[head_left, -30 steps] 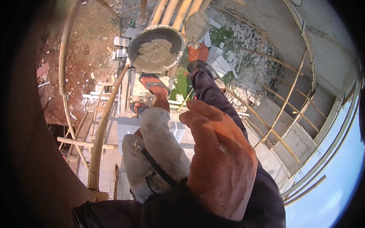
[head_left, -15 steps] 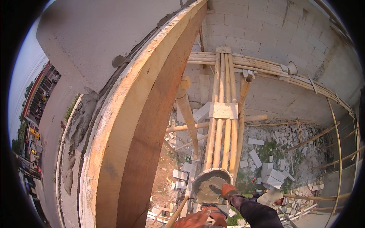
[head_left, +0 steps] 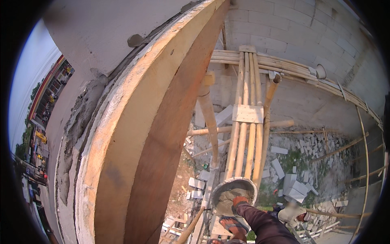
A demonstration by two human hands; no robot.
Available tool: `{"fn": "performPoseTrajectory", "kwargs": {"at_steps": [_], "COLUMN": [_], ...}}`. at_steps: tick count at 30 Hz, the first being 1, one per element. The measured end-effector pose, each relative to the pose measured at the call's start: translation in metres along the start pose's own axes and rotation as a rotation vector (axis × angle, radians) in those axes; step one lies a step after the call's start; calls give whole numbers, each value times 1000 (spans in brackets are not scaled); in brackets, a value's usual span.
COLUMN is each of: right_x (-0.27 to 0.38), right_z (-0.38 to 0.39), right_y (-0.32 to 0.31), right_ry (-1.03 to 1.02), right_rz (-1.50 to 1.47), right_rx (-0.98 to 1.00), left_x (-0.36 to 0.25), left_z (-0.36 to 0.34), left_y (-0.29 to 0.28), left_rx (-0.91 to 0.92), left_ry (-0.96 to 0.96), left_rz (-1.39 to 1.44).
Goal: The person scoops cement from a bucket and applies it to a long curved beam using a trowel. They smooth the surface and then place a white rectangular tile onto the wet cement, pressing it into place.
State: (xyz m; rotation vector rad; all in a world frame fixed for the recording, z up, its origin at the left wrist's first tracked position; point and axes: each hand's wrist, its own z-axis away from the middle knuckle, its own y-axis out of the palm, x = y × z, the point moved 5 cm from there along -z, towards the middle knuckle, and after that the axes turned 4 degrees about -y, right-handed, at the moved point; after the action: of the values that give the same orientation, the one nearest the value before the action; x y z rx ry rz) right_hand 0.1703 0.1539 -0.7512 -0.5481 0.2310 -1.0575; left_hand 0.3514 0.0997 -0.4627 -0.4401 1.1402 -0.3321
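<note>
My right hand (head_left: 240, 201) reaches down into a round bucket (head_left: 253, 187) of wet grey mortar (head_left: 228, 194). It looks closed, but whatever it grips is hidden against the mortar. A dark sleeve covers that arm. The bucket sits at the near end of a walkway of bamboo poles (head_left: 244, 140), just ahead of my sandalled feet (head_left: 234, 224). My left hand is out of sight.
On the left rises a wooden formwork board (head_left: 162, 118) beside a rough mortar-edged wall (head_left: 83, 105). More bamboo scaffolding (head_left: 284, 67) runs along the block wall. Below lie white block pieces (head_left: 294, 189), and another person (head_left: 290, 214) is at lower right.
My right hand has moved left and slightly up, deeper into the mortar. The reddish shape at the lower edge has gone, showing my feet. The view has shifted, so the walkway appears farther right.
</note>
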Motion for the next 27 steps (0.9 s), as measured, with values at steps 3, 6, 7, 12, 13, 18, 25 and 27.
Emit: {"fn": "performPoseTrajectory", "kwargs": {"at_steps": [3,6,7,12,13,18,25,27], "right_x": [3,2,0,-1,-2,-8,-49,-60], "right_z": [-2,1,0,14,17,26,26,38], "right_y": [6,12,14,10,7,-18,-32,-35], "right_ry": [-15,-74,-51,-101,-106,-162,-210,-252], "right_rz": [-19,39,-7,-29,-30,-92,-177,-178], "right_rx": [-58,-100,-82,-44,-22,28,138,80], "left_x": [2,1,-5,-10,-11,-19,-12,-11], "left_z": [4,25,42,59,57,50,58,60], "left_y": [13,31,39,47,48,45,49,50], "left_rx": [-15,107,144,41,37,10,-37,-45], "left_ry": [30,-68,-93,-60,-59,-77,-87,-102], "left_rz": [-29,-95,-111,-47,-42,-50,-53,-52]}}
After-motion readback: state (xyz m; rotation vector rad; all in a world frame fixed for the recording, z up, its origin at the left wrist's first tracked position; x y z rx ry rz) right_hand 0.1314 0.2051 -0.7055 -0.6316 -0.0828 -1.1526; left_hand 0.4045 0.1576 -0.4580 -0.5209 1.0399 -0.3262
